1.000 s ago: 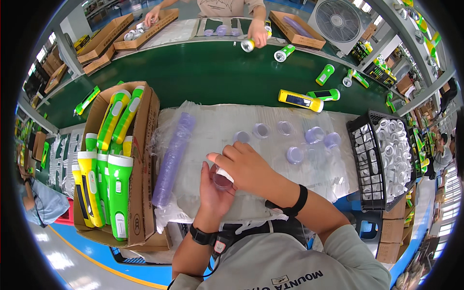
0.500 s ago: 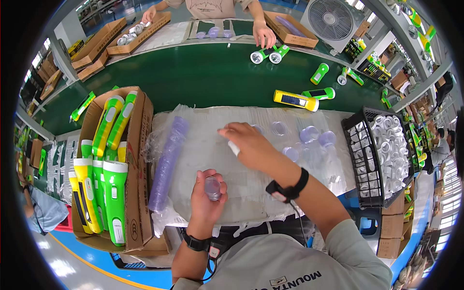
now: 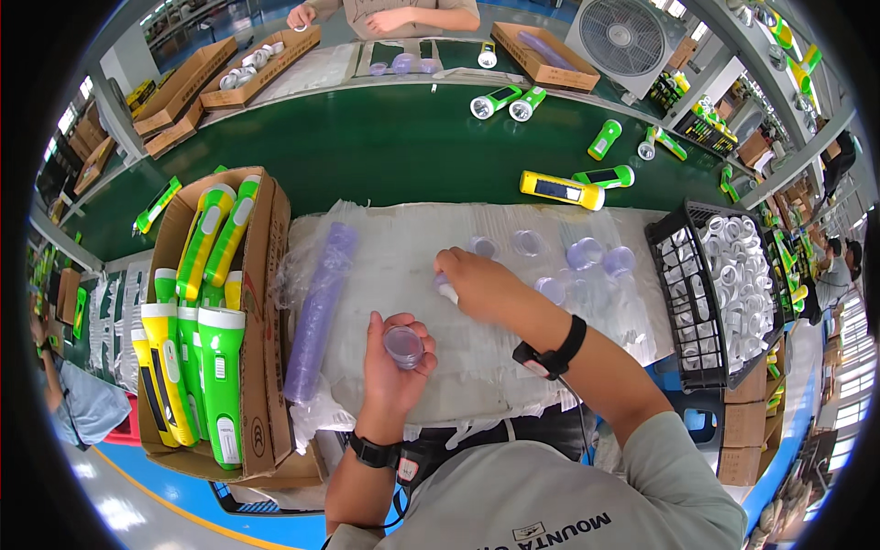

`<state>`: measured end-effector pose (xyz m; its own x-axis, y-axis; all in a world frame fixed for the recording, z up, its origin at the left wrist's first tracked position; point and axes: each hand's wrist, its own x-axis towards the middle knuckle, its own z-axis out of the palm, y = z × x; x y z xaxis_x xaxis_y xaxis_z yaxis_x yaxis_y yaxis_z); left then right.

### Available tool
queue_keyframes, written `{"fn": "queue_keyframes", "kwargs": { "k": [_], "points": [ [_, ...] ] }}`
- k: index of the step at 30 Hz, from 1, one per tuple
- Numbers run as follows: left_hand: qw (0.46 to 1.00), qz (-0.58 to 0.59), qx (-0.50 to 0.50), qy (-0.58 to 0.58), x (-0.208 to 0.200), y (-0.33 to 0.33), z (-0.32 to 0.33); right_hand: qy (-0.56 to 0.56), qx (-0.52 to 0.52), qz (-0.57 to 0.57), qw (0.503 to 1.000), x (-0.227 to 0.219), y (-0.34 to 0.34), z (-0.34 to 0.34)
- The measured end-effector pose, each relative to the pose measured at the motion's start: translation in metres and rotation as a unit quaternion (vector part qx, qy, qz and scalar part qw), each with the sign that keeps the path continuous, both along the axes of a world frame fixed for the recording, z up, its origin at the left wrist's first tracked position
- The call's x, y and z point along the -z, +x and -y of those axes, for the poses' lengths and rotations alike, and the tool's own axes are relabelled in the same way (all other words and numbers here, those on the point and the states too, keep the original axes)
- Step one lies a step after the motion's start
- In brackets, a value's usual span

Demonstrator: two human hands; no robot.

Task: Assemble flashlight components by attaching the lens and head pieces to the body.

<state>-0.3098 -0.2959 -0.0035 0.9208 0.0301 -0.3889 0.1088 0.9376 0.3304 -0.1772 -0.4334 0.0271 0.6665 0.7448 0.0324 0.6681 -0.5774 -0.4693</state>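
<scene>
My left hand (image 3: 392, 367), palm up over the front of the covered table, has its fingers curled around clear round plastic lenses (image 3: 403, 346) that look stacked. Ahead and to the right, my right hand (image 3: 472, 282) is closed with its fingertips together and pointing left. A faint purplish edge shows at those fingertips, but the fingers hide most of it. White wrapping covers one finger of this hand. Loose clear lenses (image 3: 584, 253) lie on the plastic sheet beyond and right of it. A long wrapped stack of purplish lenses (image 3: 319, 316) lies left of my left hand.
A cardboard box (image 3: 266, 367) of green and yellow flashlights stands at left. At right is a black crate (image 3: 683, 302) full of white rings (image 3: 735, 293). Flashlights (image 3: 561, 190) lie on the green belt (image 3: 385, 147); a co-worker's arms (image 3: 390, 20) are beyond it.
My right hand has drawn its fingers together and shifted slightly right and down. The left hand has tilted the lenses upward. Across the belt, the co-worker's hand has left the flashlights.
</scene>
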Motion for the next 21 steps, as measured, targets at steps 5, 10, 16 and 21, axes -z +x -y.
{"fn": "queue_keyframes", "kwargs": {
  "k": [5, 10, 16, 21],
  "points": [
    [0.994, -0.068, -0.075, 0.034, -0.006, 0.007, 0.026, 0.132, -0.064, 0.134, 0.98, -0.008, -0.056, -0.003],
    [0.996, -0.047, -0.069, 0.001, -0.002, 0.002, 0.035, 0.134, -0.074, 0.183, 0.971, -0.01, -0.085, 0.0],
    [0.997, -0.057, -0.026, 0.043, 0.0, 0.0, 0.029, 0.101, -0.104, 0.111, 0.983, -0.039, -0.073, 0.015],
    [0.997, 0.062, 0.044, 0.017, 0.005, -0.012, 0.028, -0.019, -0.061, 0.16, 0.985, -0.045, 0.026, 0.028]
  ]
}}
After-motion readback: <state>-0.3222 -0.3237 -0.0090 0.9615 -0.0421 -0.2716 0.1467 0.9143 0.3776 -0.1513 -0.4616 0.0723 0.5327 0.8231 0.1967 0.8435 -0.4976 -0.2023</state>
